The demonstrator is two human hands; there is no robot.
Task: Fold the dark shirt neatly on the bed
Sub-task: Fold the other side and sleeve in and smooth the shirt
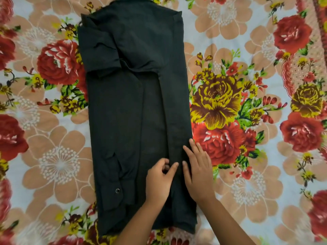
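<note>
Here our black cloth shirt (134, 112) lies as a long strip on the flower-printed bed (247, 85), its length running straight away from us. Both hands work its near end: right hand (196, 167) pressed flat, left hand (160, 179) curled, its hold unclear.

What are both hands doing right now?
Left hand: pinches a fold of the dark shirt.
Right hand: open, pressing flat on the dark shirt.
</note>
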